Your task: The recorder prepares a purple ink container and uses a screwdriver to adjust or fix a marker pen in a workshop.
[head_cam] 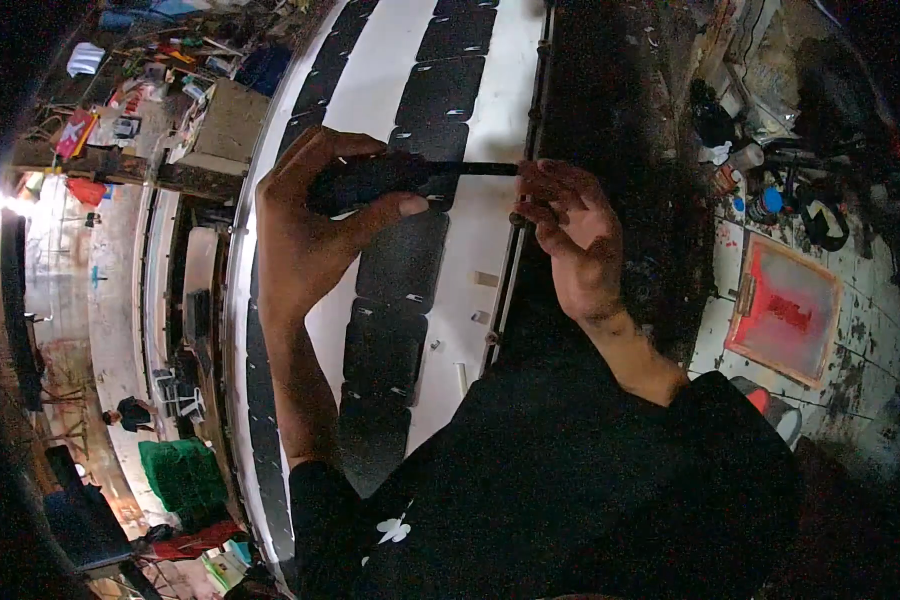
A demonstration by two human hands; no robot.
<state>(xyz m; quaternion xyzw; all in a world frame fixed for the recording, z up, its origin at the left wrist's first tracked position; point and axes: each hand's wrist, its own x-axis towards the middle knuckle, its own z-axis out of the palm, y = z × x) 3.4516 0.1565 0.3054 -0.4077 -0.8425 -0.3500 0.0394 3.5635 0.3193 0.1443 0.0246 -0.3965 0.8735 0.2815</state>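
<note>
My left hand [292, 225] grips a black bundle [364, 180] between thumb and fingers, held above the table. It is too dark to tell whether the bundle is cloth. From it a narrow black strip [484, 169] runs right to the fingertips of my right hand [574, 217], which pinch its end. Below both hands lies a long white printing table [476, 262]. Flat black panels [386, 337] with rounded corners and small pale marks lie on it in lengthwise rows. My left forearm partly hides the left row.
A rail [504, 292] with knobs edges the table's right side. On a tiled surface at right lie a red-inked printing screen [784, 307] and a blue-lidded jar [771, 200]. A cardboard box [225, 127] stands left. Another person [131, 414] is far left, near green cloth [182, 472].
</note>
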